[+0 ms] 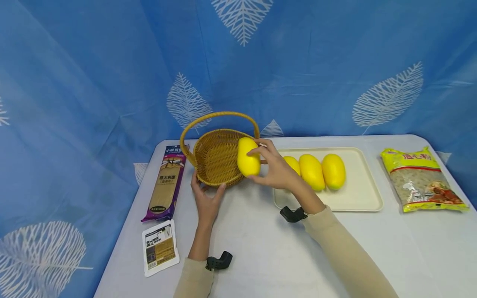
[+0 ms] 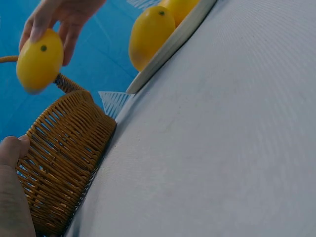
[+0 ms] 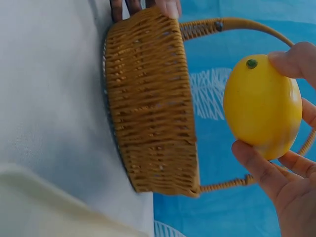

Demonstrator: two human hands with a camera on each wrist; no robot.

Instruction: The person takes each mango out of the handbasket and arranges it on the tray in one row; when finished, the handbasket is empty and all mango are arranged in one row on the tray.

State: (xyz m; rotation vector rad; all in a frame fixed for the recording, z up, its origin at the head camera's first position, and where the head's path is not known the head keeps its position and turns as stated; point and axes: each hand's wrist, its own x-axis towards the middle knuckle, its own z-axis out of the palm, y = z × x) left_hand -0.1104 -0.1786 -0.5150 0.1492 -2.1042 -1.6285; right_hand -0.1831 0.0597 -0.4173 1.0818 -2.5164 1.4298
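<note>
In the head view a brown wicker basket [image 1: 218,159] with an arched handle stands at the back of the table, its inside bare. My left hand [image 1: 207,203] grips its near left side, thumb and fingers spread along the wall; the thumb lies at the rim in the left wrist view. With thumb and fingertips my right hand [image 1: 277,167] holds a yellow mango [image 1: 248,157] above the basket's right edge. The right wrist view shows the mango [image 3: 264,106] apart from the rim, its green stem spot visible. Three more mangoes [image 1: 312,171] lie on a cream tray [image 1: 361,194].
Left of the basket lies a purple pasta packet [image 1: 166,184], with a white flat pouch [image 1: 160,247] nearer the front. A yellow-topped clear food bag [image 1: 422,180] lies at the far right. Behind the table hangs a blue curtain [image 1: 316,82] with white leaves.
</note>
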